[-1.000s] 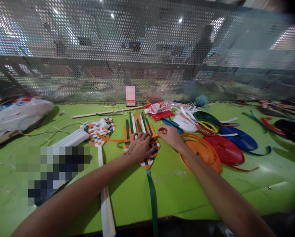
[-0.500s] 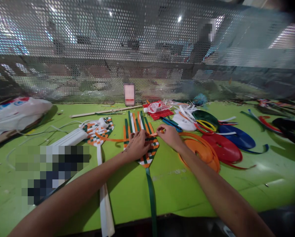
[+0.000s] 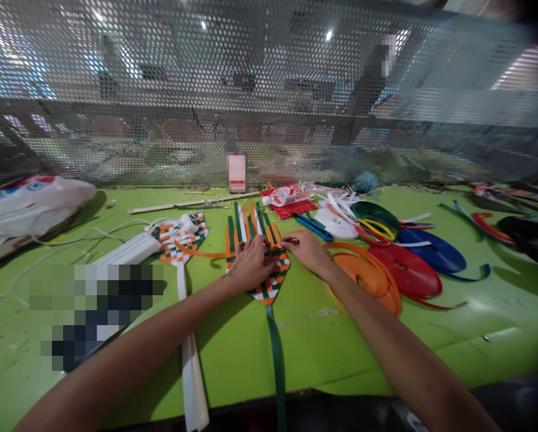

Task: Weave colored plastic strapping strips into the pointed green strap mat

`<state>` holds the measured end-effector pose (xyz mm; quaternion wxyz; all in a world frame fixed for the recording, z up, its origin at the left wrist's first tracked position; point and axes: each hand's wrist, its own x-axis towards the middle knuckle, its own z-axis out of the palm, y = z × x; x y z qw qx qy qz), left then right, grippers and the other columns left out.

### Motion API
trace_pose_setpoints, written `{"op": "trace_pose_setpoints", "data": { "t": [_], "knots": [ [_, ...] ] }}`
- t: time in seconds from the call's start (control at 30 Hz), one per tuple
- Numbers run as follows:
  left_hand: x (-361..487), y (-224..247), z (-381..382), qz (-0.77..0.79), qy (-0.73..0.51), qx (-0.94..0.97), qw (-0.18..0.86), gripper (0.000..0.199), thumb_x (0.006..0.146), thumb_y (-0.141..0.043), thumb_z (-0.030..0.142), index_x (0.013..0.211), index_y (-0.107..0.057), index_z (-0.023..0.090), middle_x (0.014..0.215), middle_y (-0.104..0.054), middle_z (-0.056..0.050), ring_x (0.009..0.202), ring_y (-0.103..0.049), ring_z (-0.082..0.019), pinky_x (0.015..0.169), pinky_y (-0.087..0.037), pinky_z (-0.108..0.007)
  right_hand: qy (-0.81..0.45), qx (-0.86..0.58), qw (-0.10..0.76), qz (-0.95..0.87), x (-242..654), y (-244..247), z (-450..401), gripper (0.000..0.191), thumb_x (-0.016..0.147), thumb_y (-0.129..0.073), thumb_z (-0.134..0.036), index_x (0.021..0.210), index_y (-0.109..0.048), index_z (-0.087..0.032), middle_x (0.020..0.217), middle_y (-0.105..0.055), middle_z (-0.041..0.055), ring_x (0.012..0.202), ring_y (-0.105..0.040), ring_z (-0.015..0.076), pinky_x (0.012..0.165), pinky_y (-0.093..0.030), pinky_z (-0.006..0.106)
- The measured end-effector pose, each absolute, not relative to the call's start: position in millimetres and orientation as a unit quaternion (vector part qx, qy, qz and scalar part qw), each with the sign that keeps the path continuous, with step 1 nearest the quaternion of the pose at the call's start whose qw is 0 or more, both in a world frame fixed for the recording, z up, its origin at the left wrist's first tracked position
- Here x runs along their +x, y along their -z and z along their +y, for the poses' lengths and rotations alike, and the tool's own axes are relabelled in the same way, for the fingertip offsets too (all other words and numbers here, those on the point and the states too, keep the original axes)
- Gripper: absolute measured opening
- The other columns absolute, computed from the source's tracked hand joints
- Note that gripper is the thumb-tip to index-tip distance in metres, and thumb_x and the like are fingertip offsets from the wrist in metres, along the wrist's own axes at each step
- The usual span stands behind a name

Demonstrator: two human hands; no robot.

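L hand (image 3: 251, 264) palm-down, unclenched, on woven strip panel (image 3: 269, 293); R hand (image 3: 309, 251) w/ fingertips together nr its R edge, can't tell if gripping.

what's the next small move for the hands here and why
Probably a gentle rightward tug on the orange strip by the right hand: its fingertips are at the woven piece's right edge, the left hand rests on the weave, and a loose orange length trails out left.
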<state>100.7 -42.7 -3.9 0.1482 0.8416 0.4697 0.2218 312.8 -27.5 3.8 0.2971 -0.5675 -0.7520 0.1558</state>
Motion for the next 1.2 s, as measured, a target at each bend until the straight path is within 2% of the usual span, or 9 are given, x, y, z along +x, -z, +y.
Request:
{"op": "trace_pose_setpoints", "data": {
  "t": [0.23,0.47,0.63,0.97,1.2],
  "knots": [
    [100.3,4.6,-42.9,0.469,-0.225,0.840,0.152,0.030,0.094,-0.058,0.040,0.113,-0.041,0.024,0.116,-0.062,-0.008,0.118,-0.057,-0.030,0.101,-0.038,-0.050,-0.132,-0.560,0.228,-0.785,312.9,-8.3,-30.2,0.014,0.093,-0.070,-0.022,0.101,-0.082,-0.022,0.107,-0.079,0.0067,0.101,-0.072,0.0221,0.090,-0.051,0.030],
    [99.8,6.3,-42.4,0.466,-0.234,0.839,0.155,0.032,0.093,-0.061,0.039,0.113,-0.041,0.024,0.113,-0.062,-0.007,0.117,-0.057,-0.030,0.101,-0.038,-0.050,-0.028,-0.560,0.141,-0.816,308.6,-16.5,-40.7,0.023,0.100,-0.060,-0.025,0.112,-0.080,-0.024,0.116,-0.078,0.0049,0.104,-0.072,0.0221,0.081,-0.048,0.027],
    [99.7,7.9,-41.8,0.465,-0.232,0.840,0.154,0.035,0.091,-0.063,0.038,0.113,-0.041,0.023,0.112,-0.061,-0.007,0.117,-0.058,-0.030,0.100,-0.039,-0.050,-0.004,-0.559,0.140,-0.817,308.3,-13.7,-41.6,0.027,0.102,-0.056,-0.028,0.118,-0.078,-0.027,0.119,-0.078,0.0034,0.106,-0.073,0.0214,0.079,-0.048,0.026],
    [99.7,8.6,-41.1,0.460,-0.239,0.841,0.155,0.029,0.091,-0.061,0.034,0.109,-0.041,0.023,0.110,-0.061,-0.006,0.114,-0.058,-0.029,0.100,-0.038,-0.050,0.007,-0.565,0.143,-0.813,307.8,-10.2,-40.0,0.028,0.103,-0.055,-0.031,0.117,-0.079,-0.028,0.118,-0.079,0.0038,0.106,-0.073,0.0224,0.078,-0.049,0.027],
    [99.8,11.0,-40.1,0.463,-0.237,0.840,0.152,0.033,0.092,-0.061,0.038,0.114,-0.041,0.023,0.113,-0.062,-0.008,0.117,-0.058,-0.030,0.101,-0.037,-0.051,-0.019,-0.577,0.184,-0.795,307.8,-11.4,-38.7,0.027,0.103,-0.057,-0.035,0.116,-0.080,-0.030,0.115,-0.079,0.0038,0.104,-0.074,0.0239,0.080,-0.052,0.029]
  ]
}}
